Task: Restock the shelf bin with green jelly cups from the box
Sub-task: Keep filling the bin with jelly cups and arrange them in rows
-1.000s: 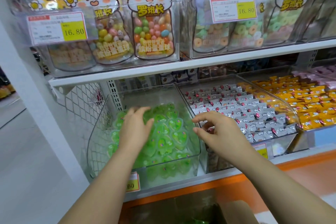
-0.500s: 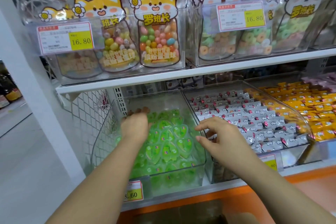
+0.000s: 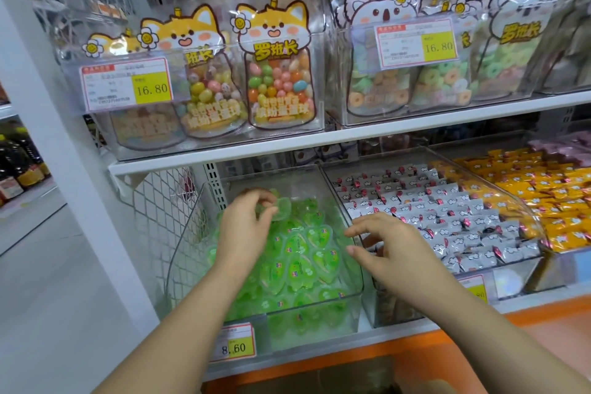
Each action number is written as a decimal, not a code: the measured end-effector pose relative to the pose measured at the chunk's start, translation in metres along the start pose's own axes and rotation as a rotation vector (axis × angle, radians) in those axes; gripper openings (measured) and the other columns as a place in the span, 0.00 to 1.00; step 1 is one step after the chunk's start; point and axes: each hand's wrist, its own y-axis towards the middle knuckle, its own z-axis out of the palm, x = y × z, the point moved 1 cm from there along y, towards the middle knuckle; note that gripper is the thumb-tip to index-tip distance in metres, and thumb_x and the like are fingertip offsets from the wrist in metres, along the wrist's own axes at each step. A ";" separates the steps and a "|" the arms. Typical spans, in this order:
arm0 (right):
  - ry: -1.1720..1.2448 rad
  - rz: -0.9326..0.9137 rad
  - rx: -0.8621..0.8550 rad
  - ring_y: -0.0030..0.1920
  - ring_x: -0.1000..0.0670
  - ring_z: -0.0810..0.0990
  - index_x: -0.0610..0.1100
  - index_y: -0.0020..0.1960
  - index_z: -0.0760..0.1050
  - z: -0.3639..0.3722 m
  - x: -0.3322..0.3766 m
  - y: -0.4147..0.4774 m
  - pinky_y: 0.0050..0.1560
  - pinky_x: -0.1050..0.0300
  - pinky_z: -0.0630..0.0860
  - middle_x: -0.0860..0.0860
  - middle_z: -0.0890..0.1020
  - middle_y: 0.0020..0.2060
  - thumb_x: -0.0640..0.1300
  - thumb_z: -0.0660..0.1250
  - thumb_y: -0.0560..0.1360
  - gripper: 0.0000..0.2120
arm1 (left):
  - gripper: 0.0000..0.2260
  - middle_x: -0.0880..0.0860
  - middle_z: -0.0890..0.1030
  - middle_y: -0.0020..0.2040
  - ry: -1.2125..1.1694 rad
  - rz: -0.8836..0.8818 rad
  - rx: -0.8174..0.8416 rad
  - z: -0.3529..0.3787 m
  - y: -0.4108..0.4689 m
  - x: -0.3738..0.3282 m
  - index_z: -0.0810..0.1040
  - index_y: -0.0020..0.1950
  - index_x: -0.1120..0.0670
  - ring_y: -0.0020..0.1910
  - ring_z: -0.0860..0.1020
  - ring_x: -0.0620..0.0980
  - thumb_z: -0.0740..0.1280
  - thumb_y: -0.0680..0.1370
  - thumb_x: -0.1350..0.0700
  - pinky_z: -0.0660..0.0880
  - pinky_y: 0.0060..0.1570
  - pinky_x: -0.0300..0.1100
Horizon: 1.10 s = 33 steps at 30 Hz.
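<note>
Green jelly cups (image 3: 300, 261) are lying in a pile inside the clear bin (image 3: 319, 300), filling most of it. The left grip (image 3: 246, 227) is reaching over the back of the bin and is pinching one cup (image 3: 283, 208) between thumb and fingers, just above the pile. The right grip (image 3: 393, 246) is hovering over the right wall of the bin, with fingers loosely spread and holding nothing. A tag (image 3: 235, 345) is hanging on the front of the bin. White sweets (image 3: 447, 211) are lying just right of the bin.
</note>
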 end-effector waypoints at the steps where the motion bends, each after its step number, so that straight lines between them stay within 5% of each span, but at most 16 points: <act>1: 0.003 0.003 0.005 0.45 0.63 0.74 0.50 0.52 0.79 -0.001 0.000 0.000 0.50 0.69 0.71 0.58 0.77 0.52 0.45 0.70 0.72 0.09 | 0.07 0.46 0.79 0.40 -0.118 -0.044 0.039 -0.003 -0.006 -0.008 0.78 0.44 0.52 0.41 0.76 0.42 0.71 0.73 0.64 0.70 0.44 0.34; 5: -0.010 -0.008 0.014 0.45 0.61 0.74 0.49 0.53 0.79 -0.002 0.001 -0.002 0.46 0.74 0.68 0.57 0.76 0.52 0.45 0.70 0.73 0.09 | 0.08 0.49 0.76 0.38 -0.562 -0.401 0.444 -0.005 -0.029 -0.031 0.78 0.43 0.52 0.35 0.74 0.41 0.68 0.75 0.65 0.75 0.34 0.34; 12: -0.043 -0.016 0.014 0.46 0.59 0.74 0.49 0.53 0.79 -0.004 0.002 -0.004 0.43 0.77 0.65 0.56 0.76 0.52 0.45 0.70 0.73 0.09 | 0.05 0.49 0.78 0.40 -0.467 -0.533 0.740 0.015 -0.045 -0.042 0.77 0.45 0.52 0.37 0.76 0.41 0.67 0.77 0.63 0.75 0.32 0.32; 20: -0.021 -0.015 0.023 0.45 0.59 0.74 0.49 0.52 0.79 -0.004 0.000 -0.003 0.42 0.77 0.65 0.56 0.77 0.53 0.44 0.70 0.72 0.09 | 0.04 0.46 0.77 0.37 -0.248 -0.405 0.750 0.028 -0.044 -0.045 0.78 0.46 0.50 0.38 0.74 0.44 0.67 0.77 0.59 0.70 0.39 0.35; 25: -0.023 -0.029 0.026 0.43 0.64 0.71 0.50 0.52 0.79 -0.003 0.000 -0.003 0.41 0.78 0.64 0.56 0.77 0.53 0.44 0.70 0.72 0.09 | 0.06 0.47 0.76 0.38 -0.203 -0.398 0.728 0.037 -0.045 -0.043 0.79 0.46 0.50 0.36 0.72 0.44 0.66 0.78 0.60 0.69 0.33 0.32; 33: -0.040 -0.014 0.031 0.46 0.58 0.74 0.50 0.53 0.79 -0.004 0.001 -0.003 0.41 0.76 0.65 0.57 0.77 0.54 0.45 0.70 0.73 0.09 | 0.06 0.47 0.72 0.34 -0.183 -0.398 0.656 0.046 -0.043 -0.038 0.81 0.50 0.56 0.31 0.70 0.40 0.64 0.78 0.62 0.72 0.30 0.29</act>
